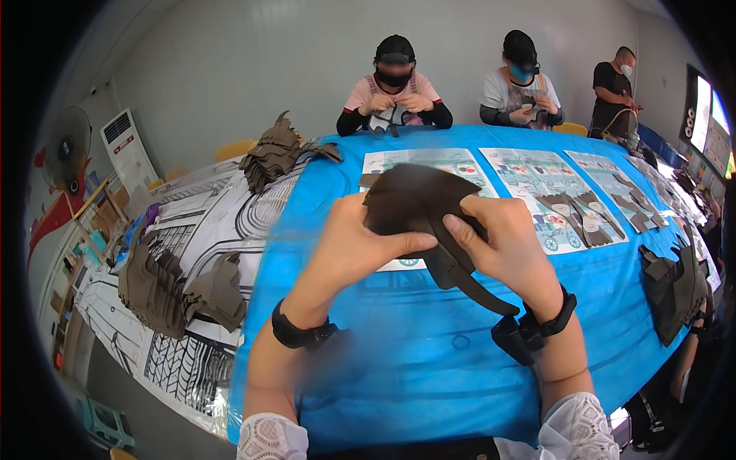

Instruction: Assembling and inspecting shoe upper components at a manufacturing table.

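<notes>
Above the blue tablecloth (429,360), a dark brown, flat, foam-like cut-out (418,195) is held up between my two hands. It has a broad curved upper part and a narrow strip hanging below toward my right wrist. My left hand (345,238) grips its left edge, with the thumb lying across the front. My right hand (510,238) pinches its right side, thumb on the front near the middle. The fingers behind the piece are hidden. Under and beyond it lies a printed sheet (452,159), partly covered by the piece.
Stacks of brown cut-outs lie at the left (153,287), the far left (276,153) and the right edge (678,287). More pieces rest on a printed sheet (529,165). Across the table, two people (395,92) handle small pieces; a third person (611,92) stands at back right.
</notes>
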Demonstrator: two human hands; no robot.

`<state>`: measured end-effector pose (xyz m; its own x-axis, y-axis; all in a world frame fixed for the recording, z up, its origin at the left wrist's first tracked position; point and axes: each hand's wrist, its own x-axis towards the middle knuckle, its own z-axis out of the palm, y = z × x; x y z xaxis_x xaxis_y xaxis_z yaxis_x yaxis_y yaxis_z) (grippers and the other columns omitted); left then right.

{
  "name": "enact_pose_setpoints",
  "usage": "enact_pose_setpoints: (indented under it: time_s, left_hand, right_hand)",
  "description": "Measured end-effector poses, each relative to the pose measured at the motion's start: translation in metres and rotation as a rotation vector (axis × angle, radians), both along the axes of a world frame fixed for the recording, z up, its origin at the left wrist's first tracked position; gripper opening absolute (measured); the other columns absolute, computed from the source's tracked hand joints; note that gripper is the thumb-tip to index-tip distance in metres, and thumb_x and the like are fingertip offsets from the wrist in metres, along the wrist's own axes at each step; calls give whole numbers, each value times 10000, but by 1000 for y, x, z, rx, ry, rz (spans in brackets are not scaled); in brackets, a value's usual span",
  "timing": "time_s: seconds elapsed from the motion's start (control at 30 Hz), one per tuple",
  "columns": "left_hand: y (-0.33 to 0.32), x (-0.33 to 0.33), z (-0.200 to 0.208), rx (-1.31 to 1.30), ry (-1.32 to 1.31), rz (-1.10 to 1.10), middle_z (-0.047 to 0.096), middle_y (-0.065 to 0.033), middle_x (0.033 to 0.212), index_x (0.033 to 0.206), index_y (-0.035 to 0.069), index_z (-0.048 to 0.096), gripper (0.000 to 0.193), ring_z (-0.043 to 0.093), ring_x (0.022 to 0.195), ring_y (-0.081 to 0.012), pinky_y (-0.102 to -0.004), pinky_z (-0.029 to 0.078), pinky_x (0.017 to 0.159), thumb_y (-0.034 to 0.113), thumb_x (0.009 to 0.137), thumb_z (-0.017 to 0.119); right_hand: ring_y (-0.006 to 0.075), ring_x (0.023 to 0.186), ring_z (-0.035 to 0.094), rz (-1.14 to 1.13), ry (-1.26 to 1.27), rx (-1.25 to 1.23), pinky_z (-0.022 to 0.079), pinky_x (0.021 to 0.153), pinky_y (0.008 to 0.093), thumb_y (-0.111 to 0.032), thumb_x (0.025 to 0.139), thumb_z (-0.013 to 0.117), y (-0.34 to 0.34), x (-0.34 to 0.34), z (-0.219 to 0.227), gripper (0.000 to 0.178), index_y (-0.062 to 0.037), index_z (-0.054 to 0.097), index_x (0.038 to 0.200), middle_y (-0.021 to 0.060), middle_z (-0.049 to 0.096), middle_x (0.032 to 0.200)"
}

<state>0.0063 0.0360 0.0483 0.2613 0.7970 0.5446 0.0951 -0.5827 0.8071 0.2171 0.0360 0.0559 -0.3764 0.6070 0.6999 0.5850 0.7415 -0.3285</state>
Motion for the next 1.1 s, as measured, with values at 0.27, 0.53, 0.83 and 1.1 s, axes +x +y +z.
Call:
enact_pose_setpoints:
  time_s: [0.27,0.53,0.83,1.1]
  left_hand:
    - [2,10,-4,-84,-147,-98,736,-69,987,1105,-34,678,363,677,894,-126,-284,550,774,4,770,813]
    - [6,2,-5,93,99,195,728,-59,840,1044,-9,713,239,646,745,-88,-245,511,660,12,812,762]
    - [10,6,-20,381,239,369,678,-89,692,1020,-29,713,175,545,609,-60,-268,445,530,51,864,723]
    - [18,5,-19,271,204,352,649,-130,645,911,-20,714,216,542,536,-157,-307,429,504,196,914,706]
  right_hand:
    - [400,632,592,-44,-4,41,428,543,449,-204,870,679,-1,0,-1,190,-23,640,827,184,609,670]
    - [311,645,674,102,83,-135,506,600,365,-144,804,763,17,-2,-10,271,15,709,1017,199,689,758]
    - [129,571,597,302,242,-410,468,540,316,-142,785,813,48,-1,-33,226,49,708,842,128,672,683]
    - [391,607,594,-149,-104,-170,458,552,446,-249,733,813,29,-13,-25,369,19,578,635,203,582,618]
